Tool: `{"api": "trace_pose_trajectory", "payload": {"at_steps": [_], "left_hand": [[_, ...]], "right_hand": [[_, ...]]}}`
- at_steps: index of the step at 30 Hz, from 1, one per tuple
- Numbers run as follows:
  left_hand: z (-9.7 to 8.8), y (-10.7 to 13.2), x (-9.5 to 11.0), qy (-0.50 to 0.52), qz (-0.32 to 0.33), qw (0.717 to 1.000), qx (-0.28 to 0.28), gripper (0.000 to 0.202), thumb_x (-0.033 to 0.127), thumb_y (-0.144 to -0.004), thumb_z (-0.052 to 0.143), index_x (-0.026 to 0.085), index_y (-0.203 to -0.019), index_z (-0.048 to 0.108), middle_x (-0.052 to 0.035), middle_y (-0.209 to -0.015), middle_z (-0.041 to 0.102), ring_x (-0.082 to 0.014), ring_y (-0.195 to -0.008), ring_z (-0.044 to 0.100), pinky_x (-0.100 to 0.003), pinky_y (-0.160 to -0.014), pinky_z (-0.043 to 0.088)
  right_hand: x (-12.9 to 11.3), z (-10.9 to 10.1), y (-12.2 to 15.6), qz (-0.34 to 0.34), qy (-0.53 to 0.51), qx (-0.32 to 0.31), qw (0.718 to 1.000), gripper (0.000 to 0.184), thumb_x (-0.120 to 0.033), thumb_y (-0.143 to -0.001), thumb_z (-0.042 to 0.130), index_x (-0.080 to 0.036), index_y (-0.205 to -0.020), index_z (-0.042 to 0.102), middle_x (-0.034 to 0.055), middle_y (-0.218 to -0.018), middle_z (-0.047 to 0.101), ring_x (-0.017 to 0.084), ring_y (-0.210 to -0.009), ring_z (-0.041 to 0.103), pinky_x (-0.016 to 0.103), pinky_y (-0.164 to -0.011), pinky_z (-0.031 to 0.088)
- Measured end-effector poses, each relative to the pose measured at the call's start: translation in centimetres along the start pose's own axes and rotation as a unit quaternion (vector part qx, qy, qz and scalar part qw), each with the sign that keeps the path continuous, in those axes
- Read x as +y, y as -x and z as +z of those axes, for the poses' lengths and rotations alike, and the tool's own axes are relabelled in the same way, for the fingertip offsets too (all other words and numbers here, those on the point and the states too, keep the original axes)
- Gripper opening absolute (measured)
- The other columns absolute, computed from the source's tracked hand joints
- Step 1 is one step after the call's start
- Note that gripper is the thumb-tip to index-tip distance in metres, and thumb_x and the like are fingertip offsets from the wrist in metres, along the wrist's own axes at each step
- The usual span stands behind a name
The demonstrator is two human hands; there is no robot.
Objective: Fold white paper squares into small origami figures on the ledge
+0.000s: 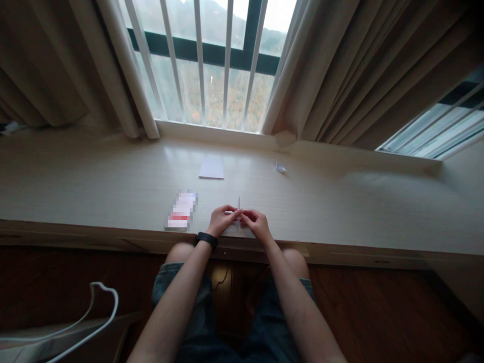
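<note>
So, going left to right: there's a pixelated-out flat thing (181, 210) lying on the pale desk (94, 181), then some white paper (212, 168) a bit farther back. Next is the left hand (222, 219), black band (205, 240) on the wrist, thumb and fingers pinched on a thin white piece (239, 202). That piece sits right between both sets of fingertips, kinda edge-on, top poking up past them. Right hand (257, 222) is pinching it from the other side. Farther right and back, a small folded paper (280, 167).
</note>
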State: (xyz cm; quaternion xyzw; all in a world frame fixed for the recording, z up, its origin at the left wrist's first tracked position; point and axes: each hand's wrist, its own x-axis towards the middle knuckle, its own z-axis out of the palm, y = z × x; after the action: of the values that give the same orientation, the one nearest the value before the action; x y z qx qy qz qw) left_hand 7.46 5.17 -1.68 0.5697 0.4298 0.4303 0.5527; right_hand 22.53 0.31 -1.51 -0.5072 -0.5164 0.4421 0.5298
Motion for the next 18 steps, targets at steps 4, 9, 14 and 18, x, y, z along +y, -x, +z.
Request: {"api": "trace_pose_trajectory", "payload": {"at_steps": [4, 9, 14, 18], "left_hand": [[0.08, -0.01, -0.2, -0.011, -0.01, 1.0, 0.012, 0.041, 0.052, -0.068, 0.075, 0.015, -0.083, 0.07, -0.0077, -0.081, 0.073, -0.0198, -0.072, 0.071, -0.029, -0.065, 0.058], [0.23, -0.02, -0.31, -0.006, -0.008, 0.999, 0.03, 0.041, 0.052, -0.068, 0.075, 0.014, -0.083, 0.068, -0.0083, -0.085, 0.073, -0.0195, -0.073, 0.071, -0.028, -0.063, 0.059], [0.14, -0.11, -0.5, 0.003, 0.007, 0.999, 0.031, 0.039, 0.044, -0.071, 0.075, 0.016, -0.095, 0.064, -0.0089, -0.094, 0.072, -0.0197, -0.077, 0.071, -0.029, -0.064, 0.06], [-0.01, -0.03, -0.5, -0.051, 0.026, 0.998, 0.009, 0.029, 0.028, -0.074, 0.071, 0.017, -0.101, 0.066, -0.008, -0.098, 0.072, -0.019, -0.081, 0.071, -0.029, -0.069, 0.059]], "right_hand": [[0.04, 0.15, 0.07, -0.014, 0.003, 0.036, 0.999, 0.034, -0.046, -0.075, 0.071, -0.018, -0.092, 0.065, 0.0077, -0.085, 0.073, 0.021, -0.074, 0.07, 0.032, -0.067, 0.058], [0.27, 0.25, 0.24, -0.031, 0.018, 0.08, 0.996, 0.029, -0.042, -0.077, 0.068, -0.019, -0.093, 0.06, 0.0057, -0.08, 0.072, 0.02, -0.071, 0.068, 0.032, -0.067, 0.056], [0.34, 0.31, 0.5, -0.048, 0.074, 0.097, 0.991, 0.026, -0.037, -0.083, 0.059, -0.019, -0.102, 0.059, 0.0052, -0.085, 0.071, 0.02, -0.074, 0.067, 0.03, -0.067, 0.053], [-0.1, 0.31, 0.66, -0.05, 0.138, 0.104, 0.984, 0.029, -0.032, -0.083, 0.055, -0.02, -0.108, 0.062, 0.002, -0.08, 0.069, 0.017, -0.067, 0.063, 0.027, -0.064, 0.05]]}}
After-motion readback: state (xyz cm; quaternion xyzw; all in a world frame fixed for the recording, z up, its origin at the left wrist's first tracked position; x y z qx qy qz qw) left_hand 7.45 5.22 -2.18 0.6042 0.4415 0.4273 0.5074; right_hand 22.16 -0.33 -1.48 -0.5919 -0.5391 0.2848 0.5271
